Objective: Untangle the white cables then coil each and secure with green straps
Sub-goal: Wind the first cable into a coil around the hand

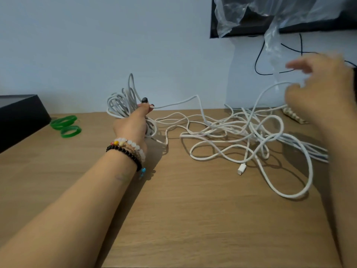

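My left hand (135, 122) grips a coil of white cable (121, 102) held upright above the wooden table (193, 219). From the coil a strand runs right into a loose tangle of white cables (241, 136) spread over the table's right half. A white connector plug (241, 169) lies at the tangle's near edge. My right hand (316, 88) is raised at the far right, blurred, with a strand of white cable (270, 88) lifted in its fingers. Two green straps (66, 124) lie at the far left of the table.
A black box (19, 117) sits at the left edge beside the straps. A dark screen (251, 29) draped in clear plastic (270, 20) hangs on the wall, with black wires (258, 60) below it. A small patterned object (293, 115) lies behind the tangle.
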The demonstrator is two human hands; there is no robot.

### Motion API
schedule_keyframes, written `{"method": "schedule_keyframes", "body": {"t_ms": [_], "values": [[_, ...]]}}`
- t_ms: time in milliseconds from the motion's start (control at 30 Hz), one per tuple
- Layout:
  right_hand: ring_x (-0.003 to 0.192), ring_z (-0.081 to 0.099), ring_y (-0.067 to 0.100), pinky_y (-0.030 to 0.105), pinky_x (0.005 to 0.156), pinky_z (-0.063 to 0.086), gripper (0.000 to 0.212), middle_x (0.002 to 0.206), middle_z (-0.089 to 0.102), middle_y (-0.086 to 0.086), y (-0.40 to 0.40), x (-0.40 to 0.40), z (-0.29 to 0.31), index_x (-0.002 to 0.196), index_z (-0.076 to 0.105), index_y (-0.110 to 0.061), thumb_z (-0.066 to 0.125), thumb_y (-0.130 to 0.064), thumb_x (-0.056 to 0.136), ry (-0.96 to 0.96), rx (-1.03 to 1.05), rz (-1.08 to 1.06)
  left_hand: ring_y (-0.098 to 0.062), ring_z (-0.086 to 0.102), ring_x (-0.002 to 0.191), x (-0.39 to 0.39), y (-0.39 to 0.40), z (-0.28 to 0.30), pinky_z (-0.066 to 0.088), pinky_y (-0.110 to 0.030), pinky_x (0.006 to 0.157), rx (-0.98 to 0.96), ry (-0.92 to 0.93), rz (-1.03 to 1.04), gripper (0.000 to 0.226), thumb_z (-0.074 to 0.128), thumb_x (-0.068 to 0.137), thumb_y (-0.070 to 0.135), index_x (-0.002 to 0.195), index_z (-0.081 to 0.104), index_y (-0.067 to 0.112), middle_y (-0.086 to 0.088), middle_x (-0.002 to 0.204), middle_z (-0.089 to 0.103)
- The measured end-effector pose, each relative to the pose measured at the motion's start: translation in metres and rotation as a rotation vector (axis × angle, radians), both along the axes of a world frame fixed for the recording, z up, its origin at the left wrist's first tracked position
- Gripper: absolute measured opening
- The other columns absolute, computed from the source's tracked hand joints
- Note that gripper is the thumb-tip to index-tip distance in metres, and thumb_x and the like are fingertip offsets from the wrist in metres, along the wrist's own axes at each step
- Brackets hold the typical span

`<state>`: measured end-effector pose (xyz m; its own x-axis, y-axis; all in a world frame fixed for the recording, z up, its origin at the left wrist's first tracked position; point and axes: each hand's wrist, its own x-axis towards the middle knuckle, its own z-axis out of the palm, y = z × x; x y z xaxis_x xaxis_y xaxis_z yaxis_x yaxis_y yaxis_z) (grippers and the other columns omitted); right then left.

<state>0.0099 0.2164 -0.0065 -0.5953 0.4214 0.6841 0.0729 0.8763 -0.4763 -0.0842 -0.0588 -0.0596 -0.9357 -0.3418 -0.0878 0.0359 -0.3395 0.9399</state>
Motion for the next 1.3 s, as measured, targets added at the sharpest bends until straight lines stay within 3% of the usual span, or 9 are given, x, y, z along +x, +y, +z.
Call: {"method": "schedule_keyframes", "body": {"t_ms": [67, 133, 233, 333, 500, 633, 800, 933, 1300], "values": [[0.101, 0.059, 0.008, 0.018, 0.087, 0.05, 0.047, 0.115, 0.062, -0.003, -0.033, 0.003, 0.001, 0.12, 0.062, -0.02, 0.052, 0.006, 0.082, 0.071, -0.077, 0.338, -0.007, 0.066, 0.078, 0.0, 0.003, -0.002, 0.053, -0.02, 0.066, -0.018, 0.025, -0.01, 0.019, 0.079, 0.077, 0.02, 0.094, 0.073, 0.012, 0.002, 0.095, 0.072], [0.096, 0.06, 0.002, 0.016, 0.079, 0.051, 0.048, 0.107, 0.064, -0.012, -0.065, 0.002, -0.007, 0.128, 0.056, -0.023, 0.054, 0.0, 0.086, -0.157, -0.103, 0.629, -0.009, 0.067, 0.082, 0.0, 0.005, -0.004, 0.054, -0.026, 0.075, -0.044, 0.039, -0.023, 0.017, 0.08, 0.076, 0.022, 0.088, 0.073, 0.012, 0.004, 0.094, 0.071], [0.093, 0.06, -0.001, 0.024, 0.083, 0.049, 0.046, 0.102, 0.064, -0.02, -0.082, -0.008, -0.028, 0.133, 0.053, -0.03, 0.062, -0.025, 0.089, -0.611, 0.148, 0.687, -0.006, 0.067, 0.073, -0.005, 0.003, -0.007, 0.052, -0.024, 0.069, -0.023, 0.053, -0.044, 0.03, 0.08, 0.075, 0.023, 0.101, 0.074, 0.01, 0.004, 0.091, 0.073], [0.087, 0.063, 0.002, 0.033, 0.086, 0.052, 0.021, 0.097, 0.07, -0.017, -0.072, -0.015, -0.036, 0.107, 0.072, -0.032, 0.059, -0.024, 0.092, -0.725, 0.178, 0.682, -0.012, 0.064, 0.064, -0.015, -0.009, -0.005, 0.054, -0.028, 0.067, 0.097, -0.005, -0.017, 0.052, 0.082, 0.063, 0.03, 0.109, 0.07, 0.01, -0.002, 0.092, 0.072], [0.076, 0.059, 0.009, 0.027, 0.065, 0.047, 0.02, 0.085, 0.068, -0.008, -0.044, -0.025, -0.035, 0.098, 0.074, -0.027, 0.058, -0.016, 0.093, -0.683, 0.159, 0.482, -0.018, 0.062, 0.066, -0.039, -0.037, -0.013, 0.051, -0.029, 0.061, 0.121, -0.092, 0.04, 0.079, 0.074, 0.043, 0.041, 0.116, 0.066, 0.011, -0.006, 0.111, 0.071], [0.083, 0.059, 0.019, 0.028, 0.071, 0.042, 0.022, 0.09, 0.069, 0.002, -0.041, -0.033, -0.045, 0.099, 0.074, -0.02, 0.054, -0.014, 0.094, -0.464, 0.165, 0.389, -0.019, 0.067, 0.072, -0.02, -0.024, -0.01, 0.054, -0.029, 0.06, -0.093, -0.143, -0.09, 0.058, 0.082, 0.059, 0.029, 0.111, 0.066, 0.008, -0.009, 0.098, 0.071], [0.076, 0.056, 0.024, 0.039, 0.069, 0.05, 0.027, 0.072, 0.06, -0.004, -0.05, -0.032, -0.05, 0.07, 0.06, -0.023, 0.051, -0.019, 0.095, -0.319, 0.205, 0.403, -0.015, 0.067, 0.071, 0.007, 0.001, -0.005, 0.052, -0.029, 0.065, -0.354, 0.044, -0.268, 0.03, 0.082, 0.074, 0.021, 0.1, 0.071, 0.009, -0.005, 0.09, 0.074], [0.078, 0.06, 0.025, 0.041, 0.072, 0.05, 0.016, 0.078, 0.067, 0.003, -0.066, -0.033, -0.055, 0.089, 0.075, -0.015, 0.059, -0.019, 0.092, -0.189, 0.213, 0.535, -0.014, 0.065, 0.068, 0.027, 0.019, -0.007, 0.051, -0.029, 0.066, -0.402, 0.118, -0.551, 0.012, 0.076, 0.08, 0.014, 0.091, 0.076, 0.009, -0.006, 0.093, 0.076], [0.074, 0.062, 0.007, 0.03, 0.073, 0.048, 0.009, 0.074, 0.068, -0.01, -0.087, -0.032, -0.058, 0.091, 0.067, -0.024, 0.071, -0.019, 0.084, -0.293, 0.089, 0.618, -0.007, 0.071, 0.072, 0.032, 0.029, -0.012, 0.054, -0.018, 0.062, -0.497, 0.192, -0.552, 0.013, 0.076, 0.081, 0.009, 0.087, 0.074, 0.02, 0.004, 0.08, 0.076]]}}
